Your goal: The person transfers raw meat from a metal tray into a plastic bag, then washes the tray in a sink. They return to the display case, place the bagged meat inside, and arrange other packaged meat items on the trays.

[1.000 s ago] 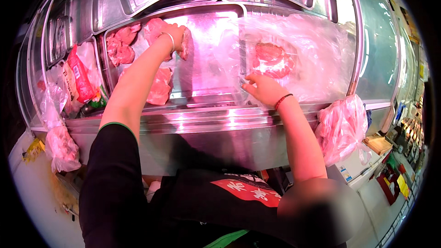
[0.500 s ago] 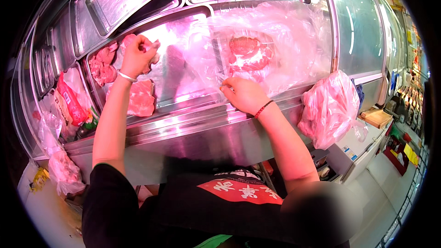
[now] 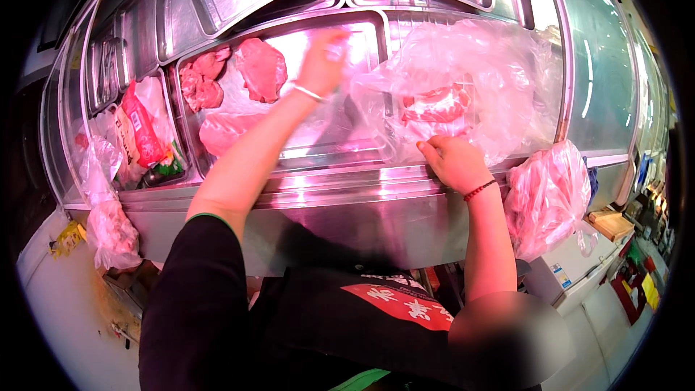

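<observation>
One cut (image 3: 436, 106) is already laid amid the bag (image 3: 499, 58); more meat (image 3: 260, 70) is left bare in the tray (image 3: 300, 42). The bag's edge seems pinched by the right hand (image 3: 457, 164); for the blurred left hand (image 3: 323, 61), grip cannot be told.

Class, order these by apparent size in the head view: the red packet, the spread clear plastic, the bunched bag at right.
1. Spread clear plastic
2. Bunched bag at right
3. Red packet
</observation>
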Available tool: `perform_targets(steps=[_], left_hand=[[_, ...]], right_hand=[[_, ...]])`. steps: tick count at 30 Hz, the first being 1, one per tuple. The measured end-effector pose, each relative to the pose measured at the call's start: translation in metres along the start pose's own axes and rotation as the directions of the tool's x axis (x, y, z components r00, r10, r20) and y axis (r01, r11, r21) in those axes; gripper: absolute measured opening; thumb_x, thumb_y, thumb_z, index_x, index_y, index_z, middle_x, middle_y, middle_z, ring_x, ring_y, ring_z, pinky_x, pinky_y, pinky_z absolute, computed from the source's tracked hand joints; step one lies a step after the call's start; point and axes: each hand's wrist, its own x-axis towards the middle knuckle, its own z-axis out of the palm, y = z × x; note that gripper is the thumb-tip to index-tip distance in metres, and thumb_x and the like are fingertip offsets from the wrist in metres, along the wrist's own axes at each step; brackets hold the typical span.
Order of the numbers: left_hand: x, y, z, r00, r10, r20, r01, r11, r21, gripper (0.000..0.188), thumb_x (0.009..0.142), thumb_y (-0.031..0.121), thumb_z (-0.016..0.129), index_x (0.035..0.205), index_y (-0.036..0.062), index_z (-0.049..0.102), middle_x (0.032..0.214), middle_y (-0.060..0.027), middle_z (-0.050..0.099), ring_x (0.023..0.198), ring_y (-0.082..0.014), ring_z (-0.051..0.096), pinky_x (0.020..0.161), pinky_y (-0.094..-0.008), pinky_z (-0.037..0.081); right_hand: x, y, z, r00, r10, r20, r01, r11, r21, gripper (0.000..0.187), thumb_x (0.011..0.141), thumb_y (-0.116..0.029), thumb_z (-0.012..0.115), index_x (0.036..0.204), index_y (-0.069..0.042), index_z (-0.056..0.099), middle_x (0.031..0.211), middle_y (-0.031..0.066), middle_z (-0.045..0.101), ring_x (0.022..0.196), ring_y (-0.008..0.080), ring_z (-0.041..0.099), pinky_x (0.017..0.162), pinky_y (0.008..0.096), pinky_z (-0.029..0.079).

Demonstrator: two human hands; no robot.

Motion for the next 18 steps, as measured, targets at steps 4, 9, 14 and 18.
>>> perform_targets(steps=[4,9,14,18], left_hand=[[0.012,-0.053,-0.103,0.818,-0.238,-0.524,0.545,0.614,0.571,0.054,0.067,0.015,0.075,0.113,-0.0033,0.054,0.106,-0.0192,0.062,0.086,-0.0329,0.063,0.080,-0.0362,0.051],[0.001,-0.136,-0.129,0.293,-0.951,-0.100,0.905,0.309,-0.293,0.069,0.066,0.026,0.081,0.119,-0.0049,0.049,0.108,-0.0138,0.062,0.093,-0.0286,0.064,0.080,-0.0414,0.053],[-0.003,-0.159,-0.139,0.361,-0.932,0.032,0.875,0.326,-0.358,0.060,0.063,0.023,0.081,0.112,-0.0023,0.056,0.097,-0.0106,0.063,0.080,-0.0254,0.063,0.069,-0.0418,0.053],[0.000,-0.079,-0.129,0.666,-0.739,-0.103,0.727,0.673,-0.135,0.051,0.070,0.026,0.072,0.111,-0.0011,0.056,0.088,-0.0075,0.063,0.066,-0.0189,0.061,0.047,-0.0300,0.049]], right_hand=[[0.005,-0.014,0.012,0.998,-0.036,-0.056,0.040,0.997,0.068,0.039,0.087,-0.038,0.051,0.083,-0.001,0.066,0.083,0.0206,0.064,0.081,0.0373,0.061,0.074,0.0452,0.048],[0.008,-0.026,0.022,0.986,-0.077,-0.148,0.084,0.996,0.040,0.037,0.085,-0.035,0.054,0.077,-0.001,0.062,0.081,0.0205,0.063,0.080,0.0374,0.061,0.072,0.0465,0.048],[0.008,-0.025,0.025,0.991,-0.071,-0.114,0.075,0.997,0.034,0.034,0.087,-0.034,0.053,0.091,-0.002,0.064,0.086,0.0192,0.064,0.085,0.0359,0.061,0.075,0.0448,0.048],[0.004,-0.022,0.026,0.984,-0.075,-0.164,0.086,0.994,0.064,0.033,0.086,-0.033,0.053,0.083,-0.002,0.063,0.083,0.0191,0.063,0.085,0.0361,0.061,0.075,0.0457,0.048]])
